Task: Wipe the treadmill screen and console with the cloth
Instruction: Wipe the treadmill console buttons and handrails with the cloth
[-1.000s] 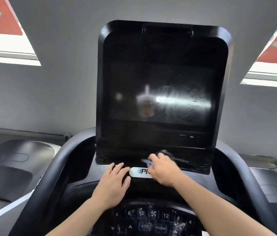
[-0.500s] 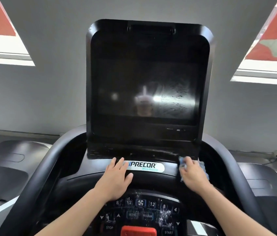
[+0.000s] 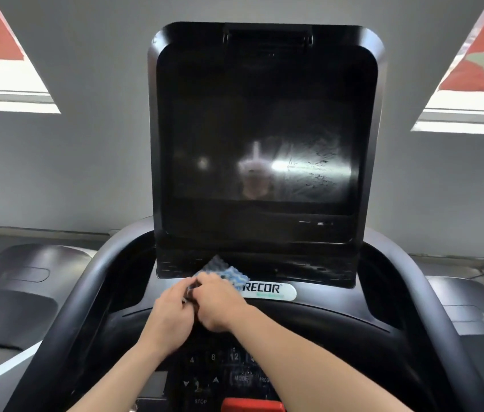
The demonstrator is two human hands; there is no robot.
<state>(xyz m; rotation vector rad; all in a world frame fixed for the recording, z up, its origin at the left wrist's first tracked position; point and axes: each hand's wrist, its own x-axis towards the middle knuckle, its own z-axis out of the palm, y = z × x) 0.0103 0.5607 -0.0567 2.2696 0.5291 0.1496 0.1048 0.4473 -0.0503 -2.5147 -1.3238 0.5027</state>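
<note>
cloth (image 3: 223,273) now sits at the left end of the strip under the screen (image 3: 264,138), half covering the first letter of the brand badge (image 3: 267,290); half a second ago it was out at the right end of that strip, and a second ago near its middle, so the right hand (image 3: 220,304) has swept it right and then back across. the left hand (image 3: 172,310), which lay flat on the console (image 3: 339,319) beside the badge, has come over to meet the right, and the two now touch. the right grip is curled over the cloth, pinching its near edge; the left grip's fingers curl in at that same edge, though whether they actually pinch it i cannot tell. that reads as a refold or regrip, not a wiping stroke. streaks show on the screen's right half, and the keypad (image 3: 229,367) below looks untouched, so much of the job seems left.
</note>
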